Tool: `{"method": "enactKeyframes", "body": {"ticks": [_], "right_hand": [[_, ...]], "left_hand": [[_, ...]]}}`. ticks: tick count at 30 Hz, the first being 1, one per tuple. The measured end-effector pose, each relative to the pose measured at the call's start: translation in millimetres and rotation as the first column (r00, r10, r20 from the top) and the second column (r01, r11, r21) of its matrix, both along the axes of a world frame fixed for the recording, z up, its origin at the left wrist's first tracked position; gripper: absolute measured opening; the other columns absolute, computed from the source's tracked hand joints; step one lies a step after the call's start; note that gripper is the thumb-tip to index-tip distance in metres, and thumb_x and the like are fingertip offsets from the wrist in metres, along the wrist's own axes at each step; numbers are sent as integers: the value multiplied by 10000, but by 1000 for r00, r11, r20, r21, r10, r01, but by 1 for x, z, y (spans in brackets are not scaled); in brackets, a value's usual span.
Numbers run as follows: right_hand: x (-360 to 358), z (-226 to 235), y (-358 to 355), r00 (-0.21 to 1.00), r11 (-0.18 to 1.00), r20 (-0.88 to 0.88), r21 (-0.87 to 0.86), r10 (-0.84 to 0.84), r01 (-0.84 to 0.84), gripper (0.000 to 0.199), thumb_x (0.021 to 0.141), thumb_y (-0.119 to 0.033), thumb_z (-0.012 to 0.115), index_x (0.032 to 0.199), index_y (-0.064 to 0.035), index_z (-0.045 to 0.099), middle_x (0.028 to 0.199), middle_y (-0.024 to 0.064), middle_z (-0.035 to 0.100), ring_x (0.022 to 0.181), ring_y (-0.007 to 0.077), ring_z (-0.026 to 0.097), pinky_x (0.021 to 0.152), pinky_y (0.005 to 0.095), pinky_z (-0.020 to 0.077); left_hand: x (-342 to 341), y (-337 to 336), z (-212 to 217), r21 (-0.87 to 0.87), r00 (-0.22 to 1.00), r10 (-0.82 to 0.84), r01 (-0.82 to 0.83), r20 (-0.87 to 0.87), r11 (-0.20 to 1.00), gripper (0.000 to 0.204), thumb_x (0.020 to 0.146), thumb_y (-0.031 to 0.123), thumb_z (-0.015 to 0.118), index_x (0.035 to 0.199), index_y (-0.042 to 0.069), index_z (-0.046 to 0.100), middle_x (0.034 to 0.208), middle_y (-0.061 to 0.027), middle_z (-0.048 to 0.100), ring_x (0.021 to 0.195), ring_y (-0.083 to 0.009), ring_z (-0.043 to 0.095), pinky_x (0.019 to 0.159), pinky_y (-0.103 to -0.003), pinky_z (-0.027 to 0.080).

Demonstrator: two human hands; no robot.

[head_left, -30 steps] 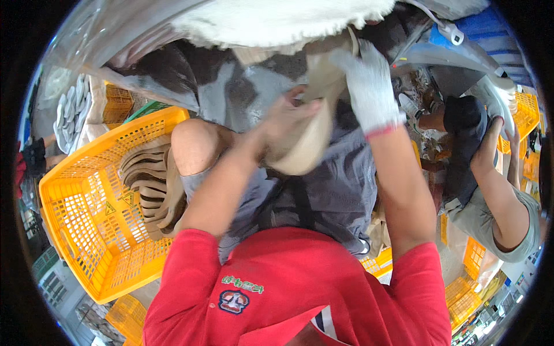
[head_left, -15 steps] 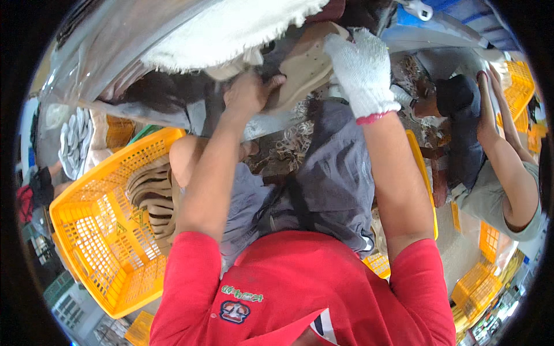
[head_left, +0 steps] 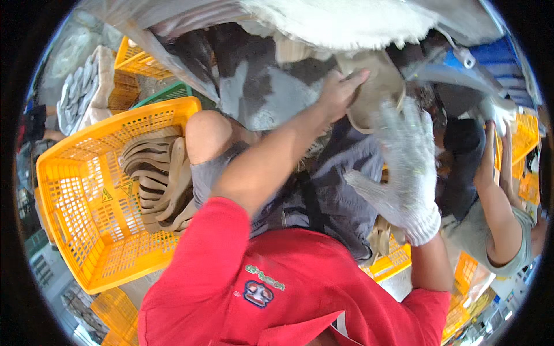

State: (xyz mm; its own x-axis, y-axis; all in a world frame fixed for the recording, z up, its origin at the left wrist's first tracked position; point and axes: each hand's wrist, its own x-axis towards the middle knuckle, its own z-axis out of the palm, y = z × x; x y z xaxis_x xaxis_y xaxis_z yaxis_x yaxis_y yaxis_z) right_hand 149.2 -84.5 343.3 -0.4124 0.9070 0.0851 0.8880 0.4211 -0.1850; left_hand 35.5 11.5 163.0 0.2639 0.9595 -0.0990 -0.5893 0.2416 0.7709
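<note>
My bare left hand (head_left: pixel 339 97) grips the left edge of a flat tan sole-shaped piece (head_left: pixel 378 83), its thumb extended and its other fingers mostly hidden. The piece is tilted beneath a frayed white cloth (head_left: pixel 346 23), over my lap. My right hand (head_left: pixel 401 167), in a white knit glove, is just below and right of the piece. Its thumb stands well apart from its fingers, and motion blurs the fingertips near the piece's lower edge. Whether they touch it I cannot tell. Several curved tan strips or soles (head_left: pixel 158 184) lie stacked in the yellow basket (head_left: pixel 63 213) on my left.
Another yellow basket (head_left: pixel 392 262) stands by my right leg with tan pieces in it. A green crate (head_left: pixel 167 95) is behind the left basket. Beyond my right arm another person (head_left: pixel 490 225) sits close by. A grey, stained surface (head_left: pixel 259 95) lies ahead of my knees.
My left hand has moved right and now grips the tan piece's edge. My gloved right hand has come off its far end, down toward me, with fingers spreading. The view has shifted.
</note>
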Motion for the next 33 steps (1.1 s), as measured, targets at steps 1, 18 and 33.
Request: {"method": "enactKeyframes", "body": {"ticks": [1, 18, 33], "right_hand": [[2, -5, -4, 994, 997, 87, 9, 71, -72, 642, 718, -256, 806, 1308, -45, 667, 1414, 183, 603, 1386, 422, 490, 1218, 540, 277], [-100, -78, 40, 933, 996, -350, -42, -84, 74, 303, 928, -174, 707, 1198, -37, 688, 998, 220, 728, 891, 410, 722, 754, 425, 580], [-104, -54, 63, 901, 979, -434, 184, 3, 85, 225, 940, -193, 709, 1091, -28, 732, 1011, 210, 732, 863, 295, 724, 750, 343, 557]], "left_hand": [[-7, -6, 2, -175, 978, -113, 83, -174, 981, 370, 1018, 247, 676, 1246, -37, 604, 1128, -109, 700, 946, -207, 708, 686, -348, 609], [-94, 11, 61, -407, 950, 303, -306, -76, 860, 453, 1063, 369, 354, 1245, 39, 605, 1052, -87, 650, 875, -202, 612, 791, -429, 526], [-75, -15, 14, 424, 884, 390, -260, -257, 867, 674, 1121, 524, 173, 1510, 13, 378, 1480, -206, 481, 1377, -282, 461, 1184, -411, 355]]}}
